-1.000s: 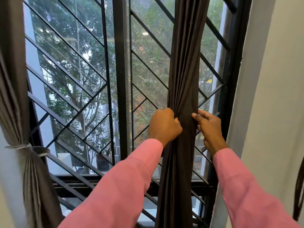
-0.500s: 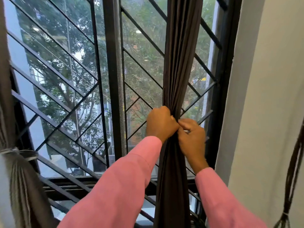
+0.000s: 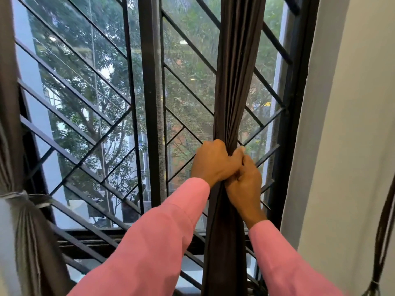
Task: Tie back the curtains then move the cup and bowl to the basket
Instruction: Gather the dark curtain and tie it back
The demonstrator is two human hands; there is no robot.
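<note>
A dark brown curtain [image 3: 234, 86] hangs bunched into a narrow column in front of the right half of the window. My left hand [image 3: 213, 162] is closed around it from the left at mid height. My right hand [image 3: 245, 180] grips the same bunch from the right, touching the left hand. Both sleeves are pink. At the far left a second curtain [image 3: 27, 242] is gathered and bound by a pale tie-back [image 3: 17, 195]. No cup, bowl or basket is in view.
A black window grille [image 3: 149, 103] with diagonal bars stands right behind the curtain. A white wall [image 3: 352, 124] fills the right side. A dark cord with a tassel [image 3: 382, 242] hangs along the wall at the right edge.
My right hand has moved left from the curtain's right edge and closed on the bunch, against the left hand. The view has drifted slightly, so the left curtain sits nearer the edge.
</note>
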